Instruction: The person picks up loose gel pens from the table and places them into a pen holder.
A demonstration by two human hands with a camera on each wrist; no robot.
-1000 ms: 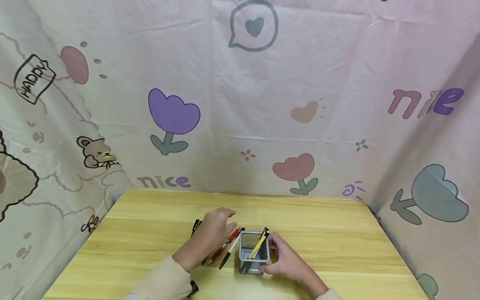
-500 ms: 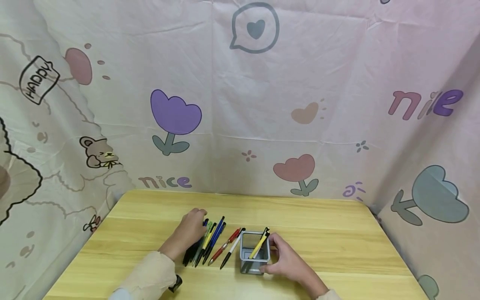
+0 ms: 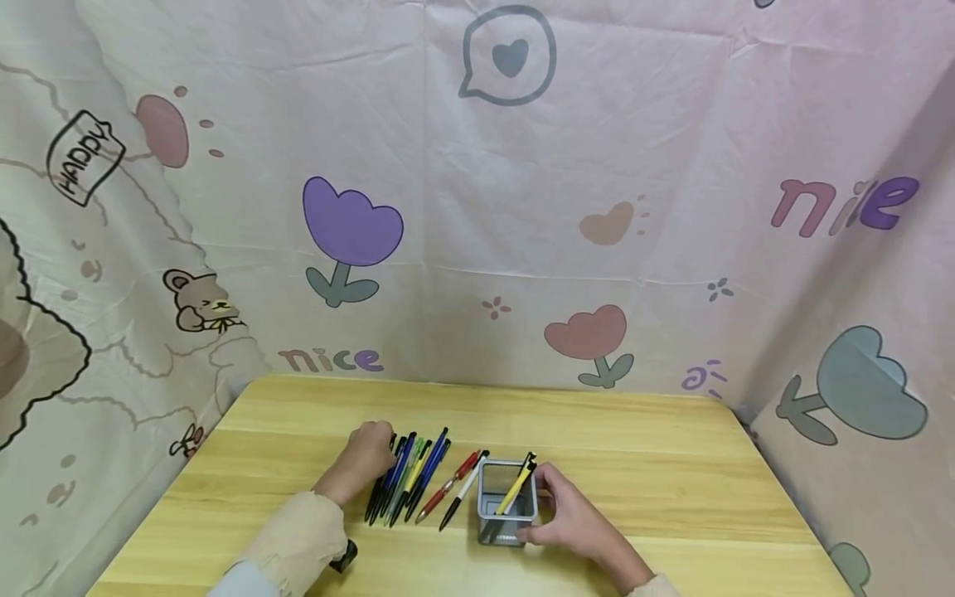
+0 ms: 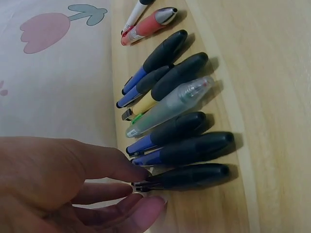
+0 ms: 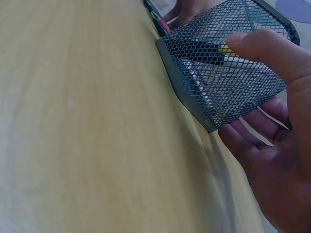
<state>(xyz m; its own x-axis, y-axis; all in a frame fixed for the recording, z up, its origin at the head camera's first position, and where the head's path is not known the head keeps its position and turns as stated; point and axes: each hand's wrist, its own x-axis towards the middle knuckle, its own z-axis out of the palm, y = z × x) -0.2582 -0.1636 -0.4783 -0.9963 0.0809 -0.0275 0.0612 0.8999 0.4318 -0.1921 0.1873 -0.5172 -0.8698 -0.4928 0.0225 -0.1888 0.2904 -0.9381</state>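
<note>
At the left end of a row of pens point(image 3: 406, 481), my left hand point(image 3: 361, 456) has its thumb and fingers around the tail of a black pen point(image 4: 194, 177). In the left wrist view that pen lies flat beside several blue-and-black ones and a clear green pen point(image 4: 170, 109). My right hand point(image 3: 570, 514) holds a square metal mesh pen holder point(image 3: 507, 531), thumb on the near side and fingers behind it. A yellow pen point(image 3: 516, 489) leans inside the holder. Through the mesh in the right wrist view, its black end shows.
A red pen point(image 3: 448, 487) and a white-and-black pen point(image 3: 462, 491) lie between the row and the holder. The wooden table point(image 3: 642, 439) meets a printed cloth backdrop point(image 3: 485, 207) at its back edge. A black object point(image 3: 343, 555) shows at my left sleeve.
My left hand has moved left from above the pens to the row's left end, uncovering the pens. My right hand and the pen holder have stayed in place.
</note>
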